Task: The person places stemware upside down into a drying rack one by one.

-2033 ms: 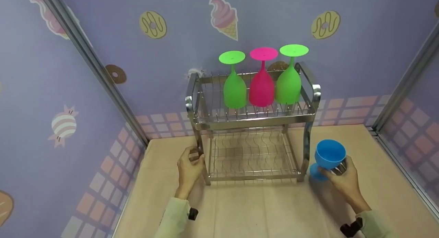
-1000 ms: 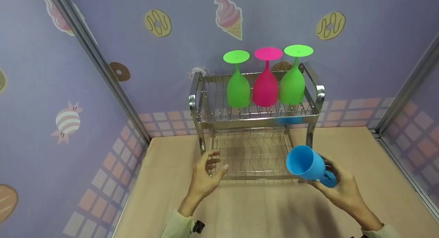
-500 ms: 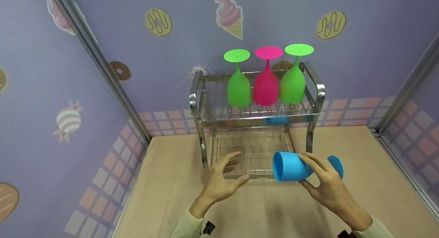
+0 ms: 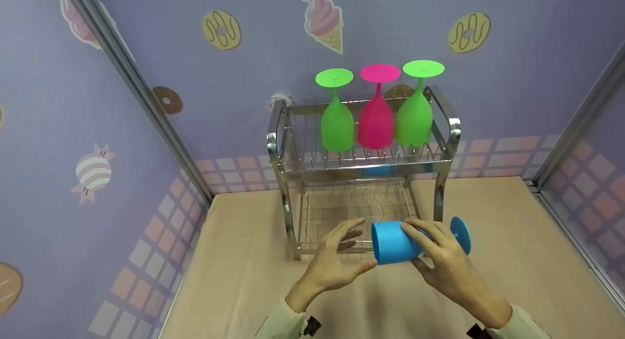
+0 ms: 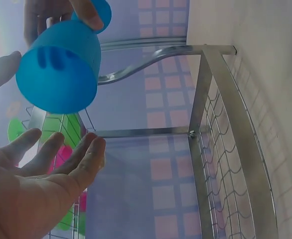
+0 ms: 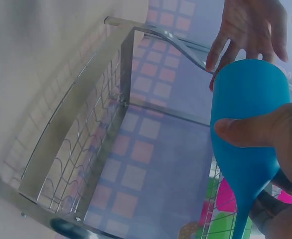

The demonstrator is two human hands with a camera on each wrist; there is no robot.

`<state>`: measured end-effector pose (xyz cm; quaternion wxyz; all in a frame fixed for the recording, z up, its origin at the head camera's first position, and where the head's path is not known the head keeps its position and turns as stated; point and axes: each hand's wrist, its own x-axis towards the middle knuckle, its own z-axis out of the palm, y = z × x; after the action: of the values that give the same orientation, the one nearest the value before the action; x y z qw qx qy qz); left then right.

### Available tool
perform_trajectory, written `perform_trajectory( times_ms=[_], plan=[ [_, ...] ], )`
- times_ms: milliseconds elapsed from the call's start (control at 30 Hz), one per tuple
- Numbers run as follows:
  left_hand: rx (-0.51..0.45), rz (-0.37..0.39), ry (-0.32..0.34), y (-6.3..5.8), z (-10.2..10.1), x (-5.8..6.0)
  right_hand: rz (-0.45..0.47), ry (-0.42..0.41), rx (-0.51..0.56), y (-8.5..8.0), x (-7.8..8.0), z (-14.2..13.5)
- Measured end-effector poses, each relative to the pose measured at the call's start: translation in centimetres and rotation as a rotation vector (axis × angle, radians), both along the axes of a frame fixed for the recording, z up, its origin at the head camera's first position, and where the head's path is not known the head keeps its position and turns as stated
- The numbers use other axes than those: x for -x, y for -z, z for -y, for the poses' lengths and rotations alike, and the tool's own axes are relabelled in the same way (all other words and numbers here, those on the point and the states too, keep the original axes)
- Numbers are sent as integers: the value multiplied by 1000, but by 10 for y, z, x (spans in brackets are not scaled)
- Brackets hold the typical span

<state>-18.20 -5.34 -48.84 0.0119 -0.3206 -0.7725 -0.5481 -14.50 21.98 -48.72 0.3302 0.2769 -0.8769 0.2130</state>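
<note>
A blue goblet (image 4: 394, 243) lies sideways in the air before the rack, its mouth toward the left. My right hand (image 4: 447, 261) grips it round the bowl, thumb below and fingers above in the head view; its foot sticks out to the right. My left hand (image 4: 334, 261) is spread at the goblet's mouth, palm toward it, holding nothing. The left wrist view shows the goblet's open rim (image 5: 56, 79) just beyond the left fingers (image 5: 86, 164). In the right wrist view the right thumb (image 6: 245, 130) presses the bowl's side.
A two-tier metal dish rack (image 4: 361, 174) stands behind the hands. Upside down on its top tier are a green goblet (image 4: 338, 126), a pink goblet (image 4: 375, 124) and another green goblet (image 4: 414, 119). The lower tier (image 4: 332, 207) is a wire grid. A beige cloth (image 4: 234, 261) covers the table.
The right hand has lifted the blue goblet from the table right of the rack, tipped it sideways and brought it left. The left hand has left the rack's post and moved right, toward the goblet.
</note>
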Motion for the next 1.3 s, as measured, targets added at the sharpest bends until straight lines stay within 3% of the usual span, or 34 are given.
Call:
perform_trajectory(
  times_ms=[300, 733, 867, 967, 1100, 1300],
  plan=[
    [-47, 17, 54, 4, -9, -2, -25, -18, -8, 0, 0, 9],
    [-85, 5, 28, 7, -11, -2, -52, -23, -3, -1, -7, 14],
    [-99, 10, 1, 8, -10, 0, -85, -91, 61, -1, -13, 9],
    [-120, 24, -19, 8, -8, 0, -87, -158, 174, 3, -19, 7],
    [-159, 61, -33, 9, -7, 0, 37, -191, 383, 16, -27, 13],
    [-182, 105, -24, 7, -12, -2, 484, -144, 786, 29, -29, 27]
  ],
)
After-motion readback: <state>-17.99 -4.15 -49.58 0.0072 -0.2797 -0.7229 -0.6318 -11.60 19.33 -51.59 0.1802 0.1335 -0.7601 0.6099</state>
